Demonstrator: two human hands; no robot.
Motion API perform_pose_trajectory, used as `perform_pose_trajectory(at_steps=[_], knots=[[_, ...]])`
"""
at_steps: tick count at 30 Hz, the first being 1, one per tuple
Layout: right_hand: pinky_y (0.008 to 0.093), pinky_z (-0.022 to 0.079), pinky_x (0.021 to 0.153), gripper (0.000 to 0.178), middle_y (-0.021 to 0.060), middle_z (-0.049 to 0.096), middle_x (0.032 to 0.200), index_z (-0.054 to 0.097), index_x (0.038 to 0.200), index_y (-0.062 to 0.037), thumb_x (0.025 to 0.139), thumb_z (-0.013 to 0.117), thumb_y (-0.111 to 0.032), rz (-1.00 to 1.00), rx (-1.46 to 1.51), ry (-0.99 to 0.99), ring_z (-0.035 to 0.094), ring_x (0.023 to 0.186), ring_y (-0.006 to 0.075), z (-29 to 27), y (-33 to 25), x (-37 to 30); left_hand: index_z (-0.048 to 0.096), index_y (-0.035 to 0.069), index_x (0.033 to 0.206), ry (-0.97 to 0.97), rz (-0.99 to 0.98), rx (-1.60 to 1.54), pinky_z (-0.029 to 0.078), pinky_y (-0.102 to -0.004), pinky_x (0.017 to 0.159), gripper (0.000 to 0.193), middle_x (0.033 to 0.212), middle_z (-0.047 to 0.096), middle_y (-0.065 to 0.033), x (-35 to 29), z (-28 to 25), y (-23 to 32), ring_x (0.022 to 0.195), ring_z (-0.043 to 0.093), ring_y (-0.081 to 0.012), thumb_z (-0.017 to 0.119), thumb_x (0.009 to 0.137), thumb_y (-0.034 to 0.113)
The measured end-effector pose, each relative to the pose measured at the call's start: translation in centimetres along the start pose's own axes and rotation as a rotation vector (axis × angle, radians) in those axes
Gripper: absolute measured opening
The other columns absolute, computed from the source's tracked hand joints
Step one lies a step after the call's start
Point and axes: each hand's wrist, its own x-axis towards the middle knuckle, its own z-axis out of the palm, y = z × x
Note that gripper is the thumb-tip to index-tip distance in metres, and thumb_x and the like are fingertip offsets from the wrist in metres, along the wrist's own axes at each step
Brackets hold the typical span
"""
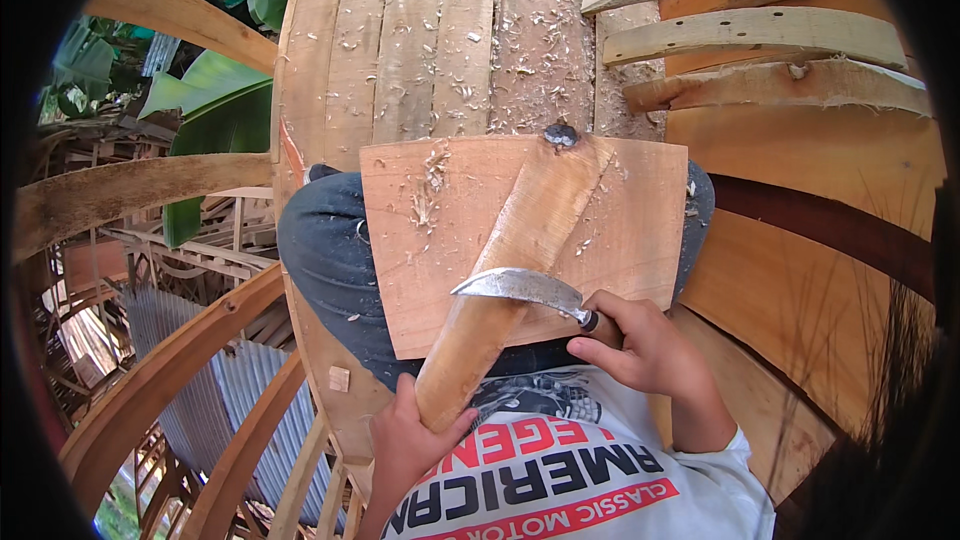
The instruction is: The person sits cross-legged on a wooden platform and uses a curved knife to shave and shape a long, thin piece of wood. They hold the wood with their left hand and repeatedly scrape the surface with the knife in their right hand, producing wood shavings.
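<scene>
My left hand is closed around the near end of a long, flat wooden piece. This piece slants away to the right, and its far end rests by a dark knot at the board's far edge. My right hand grips the dark handle of a curved knife. The blade lies across the wooden piece, its tip pointing left; whether it bites into the wood I cannot tell. Beneath both is a wide reddish board across my lap, with pale shavings on it.
Plank flooring strewn with shavings stretches ahead. Curved wooden ribs stand at the left, with corrugated metal sheets below them. Wide boards and rough slats line the right side. A small wood chip lies left of me.
</scene>
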Motion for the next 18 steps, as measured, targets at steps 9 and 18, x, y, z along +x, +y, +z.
perform_pose_trajectory(at_steps=[9,18], knots=[[0.0251,0.046,0.064,0.017,0.0035,0.062,0.08,0.06,0.1,-0.0002,0.091,0.066,-0.014,-0.054,0.544,-0.101,0.056,0.072,0.0094,0.1,3.3,0.2,0.052,0.004,0.094,0.121,-0.046,-0.01,0.052,-0.0423,0.064,0.059,0.078,0.067,-0.0203,0.7,-1.6,0.9,0.076,0.068,-0.0392,0.084,0.065,0.044],[0.0211,0.036,0.048,0.01,-0.0019,0.05,0.062,0.054,0.089,-0.0026,0.095,0.058,-0.011,-0.293,0.518,0.046,0.045,0.052,0.0048,0.7,3.4,2.2,0.056,0.001,0.105,0.201,-0.065,-0.021,0.05,-0.0392,0.07,0.057,0.086,0.066,-0.0189,0.1,-3.6,6.0,0.08,0.067,-0.0319,0.084,0.068,0.033]])
